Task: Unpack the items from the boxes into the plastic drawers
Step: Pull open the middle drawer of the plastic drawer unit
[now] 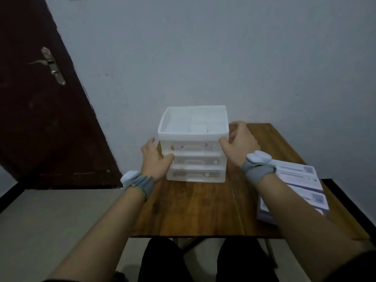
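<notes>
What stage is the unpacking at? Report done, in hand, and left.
Done: nothing visibly unpacked; the three drawers look shut and the boxes lie stacked at the table's right edge, seemingly unopened.
In hand: the left hand and right hand flank the plastic drawer unit, apparently positioning it; neither grip is closed on it.
Left: opening the boxes and drawers, and moving every item across.
</notes>
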{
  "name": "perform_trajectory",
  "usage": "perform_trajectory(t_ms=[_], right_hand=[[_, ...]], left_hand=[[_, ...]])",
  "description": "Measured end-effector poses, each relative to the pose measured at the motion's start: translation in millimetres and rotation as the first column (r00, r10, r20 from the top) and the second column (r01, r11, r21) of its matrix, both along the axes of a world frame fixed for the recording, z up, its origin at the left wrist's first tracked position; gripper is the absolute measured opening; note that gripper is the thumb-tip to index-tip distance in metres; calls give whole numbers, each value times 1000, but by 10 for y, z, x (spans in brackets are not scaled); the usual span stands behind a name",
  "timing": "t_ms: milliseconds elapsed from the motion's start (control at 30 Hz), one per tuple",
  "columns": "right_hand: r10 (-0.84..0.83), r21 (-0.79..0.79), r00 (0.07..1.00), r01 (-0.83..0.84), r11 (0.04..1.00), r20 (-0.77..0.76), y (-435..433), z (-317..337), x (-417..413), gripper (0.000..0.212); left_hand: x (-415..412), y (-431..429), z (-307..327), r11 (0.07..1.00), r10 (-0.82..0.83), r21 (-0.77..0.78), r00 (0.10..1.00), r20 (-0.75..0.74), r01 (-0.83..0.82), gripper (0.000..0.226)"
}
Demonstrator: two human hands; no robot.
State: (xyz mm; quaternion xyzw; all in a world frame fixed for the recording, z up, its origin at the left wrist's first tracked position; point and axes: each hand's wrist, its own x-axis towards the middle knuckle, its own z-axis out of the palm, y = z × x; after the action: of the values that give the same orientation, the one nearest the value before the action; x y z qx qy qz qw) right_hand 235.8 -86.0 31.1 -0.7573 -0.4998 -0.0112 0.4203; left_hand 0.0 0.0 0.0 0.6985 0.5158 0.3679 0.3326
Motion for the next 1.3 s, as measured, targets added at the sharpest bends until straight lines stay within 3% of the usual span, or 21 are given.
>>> perform_trajectory(t_ms=[100,233,300,400,600,900,1133,1300], right_hand=[[30,-103,988,-46,994,-153,75,-228,-6,81],[99,-192,965,-148,970,-241,95,-443,12,92],[128,-172,963,-171,970,-239,105,-497,15,82],[168,-141,964,-199,970,-205,85,-544,-12,61],[158,-110,964,-185,977,-215,38,-612,-23,60],[149,31,915,-148,988,-375,-117,-681,-17,43],[160,16,938,-163,986,-307,-223,-728,3,32],[162,11,938,-167,986,-305,-284,-799,26,43]], left_hand=[[51,130,-98,991,28,-136,997,68,-18,92],[107,181,-179,981,5,-192,981,193,33,76],[140,174,-196,978,-40,-187,960,277,95,61],[169,152,-221,977,-93,-156,950,299,145,62],[169,67,-306,974,57,-223,934,353,25,64],[29,-54,-389,973,102,-231,946,307,-30,25],[5,-194,-400,965,73,-263,945,318,14,39],[85,-281,-496,904,234,-427,859,456,-20,40]])
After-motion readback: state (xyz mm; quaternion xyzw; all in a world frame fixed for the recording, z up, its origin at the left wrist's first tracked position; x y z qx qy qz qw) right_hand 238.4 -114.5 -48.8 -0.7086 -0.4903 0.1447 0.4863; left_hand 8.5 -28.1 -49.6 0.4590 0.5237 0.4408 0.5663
